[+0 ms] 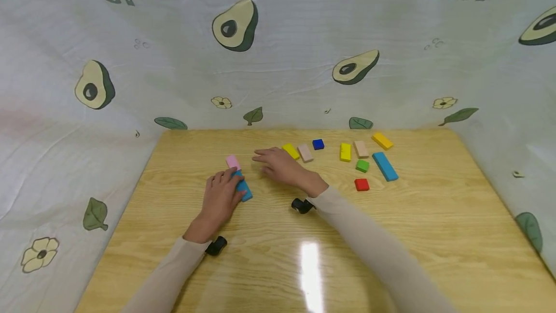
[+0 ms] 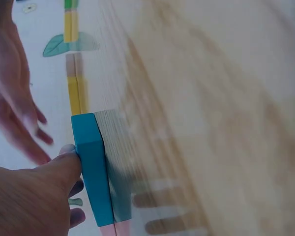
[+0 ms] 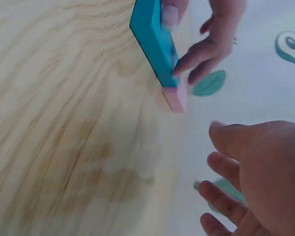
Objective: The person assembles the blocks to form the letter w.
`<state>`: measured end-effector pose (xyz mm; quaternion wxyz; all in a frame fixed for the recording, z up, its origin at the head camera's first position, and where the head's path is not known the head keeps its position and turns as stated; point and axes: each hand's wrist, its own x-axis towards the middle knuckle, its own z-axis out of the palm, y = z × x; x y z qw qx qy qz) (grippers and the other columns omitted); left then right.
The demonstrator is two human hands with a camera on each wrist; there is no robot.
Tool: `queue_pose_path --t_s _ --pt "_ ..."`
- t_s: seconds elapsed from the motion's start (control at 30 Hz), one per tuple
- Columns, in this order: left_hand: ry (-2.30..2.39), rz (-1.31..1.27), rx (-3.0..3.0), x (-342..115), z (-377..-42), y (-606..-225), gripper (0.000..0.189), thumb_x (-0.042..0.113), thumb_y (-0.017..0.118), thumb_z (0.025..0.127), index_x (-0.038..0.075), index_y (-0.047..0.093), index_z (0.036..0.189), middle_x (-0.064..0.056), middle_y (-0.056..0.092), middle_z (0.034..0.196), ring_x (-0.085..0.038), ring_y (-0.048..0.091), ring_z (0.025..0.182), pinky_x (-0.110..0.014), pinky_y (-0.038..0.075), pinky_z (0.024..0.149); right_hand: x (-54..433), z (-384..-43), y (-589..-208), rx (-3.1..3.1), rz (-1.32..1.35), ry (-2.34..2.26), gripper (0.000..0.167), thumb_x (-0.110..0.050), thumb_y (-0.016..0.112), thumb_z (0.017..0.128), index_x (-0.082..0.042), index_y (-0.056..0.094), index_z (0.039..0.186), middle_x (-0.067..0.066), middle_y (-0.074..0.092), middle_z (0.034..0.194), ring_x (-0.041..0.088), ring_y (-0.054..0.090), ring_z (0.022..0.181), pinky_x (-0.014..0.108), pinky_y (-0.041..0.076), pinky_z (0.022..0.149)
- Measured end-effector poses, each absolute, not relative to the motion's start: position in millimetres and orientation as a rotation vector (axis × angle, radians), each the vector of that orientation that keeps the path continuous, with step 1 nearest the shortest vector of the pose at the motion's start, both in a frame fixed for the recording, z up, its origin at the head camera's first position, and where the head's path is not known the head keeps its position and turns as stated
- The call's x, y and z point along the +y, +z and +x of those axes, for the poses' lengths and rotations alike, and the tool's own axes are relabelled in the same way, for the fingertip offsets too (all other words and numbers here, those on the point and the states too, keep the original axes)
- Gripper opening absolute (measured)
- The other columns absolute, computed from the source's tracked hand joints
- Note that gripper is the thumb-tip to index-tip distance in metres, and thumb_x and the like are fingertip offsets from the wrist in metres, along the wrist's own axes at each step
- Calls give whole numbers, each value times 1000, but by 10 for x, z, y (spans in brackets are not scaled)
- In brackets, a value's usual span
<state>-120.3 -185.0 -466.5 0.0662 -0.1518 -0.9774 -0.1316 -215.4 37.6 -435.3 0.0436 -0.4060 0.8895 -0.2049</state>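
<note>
My left hand [image 1: 219, 194] rests over a long blue block [image 1: 245, 191], its thumb and fingertips touching the block's upper side. A pink block [image 1: 233, 161] lies end to end with the blue one, at its far end. In the left wrist view the blue block [image 2: 91, 167] stands out beside the thumb. Just to the right, my right hand [image 1: 282, 164] hovers over the table with fingers spread and nothing in them. The right wrist view shows this hand [image 3: 270, 172] apart from the pink block [image 3: 175, 99].
Close beyond the right hand lie a yellow block [image 1: 290, 150], a beige block [image 1: 305, 153] and a dark blue block [image 1: 318, 144]. Farther right are another yellow [image 1: 345, 152], another beige [image 1: 361, 149], orange [image 1: 382, 140], green [image 1: 362, 165], red [image 1: 362, 184] and long blue block [image 1: 385, 166]. A patterned cloth [image 1: 286, 86] hangs behind.
</note>
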Motion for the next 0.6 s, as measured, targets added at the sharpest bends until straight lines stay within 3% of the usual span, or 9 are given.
queue_pose_path --t_s 0.23,0.6 --pt "-438 -446 -2999 -1874 -1201 -4627 63 28 73 102 -1 52 154 -25 46 161 -48 46 140 -66 36 114 880 -1924 -4269 2773 -1183 -644 45 -12 69 104 -2 62 147 18 52 158 41 50 144 61 35 121" --pt "-430 -408 -3130 -1874 -1244 -4551 68 31 70 104 -1 46 158 -24 42 163 -49 41 145 -67 30 118 1710 -1654 -4310 2902 -987 -670 47 -8 74 100 0 63 145 21 56 154 45 52 140 66 39 115"
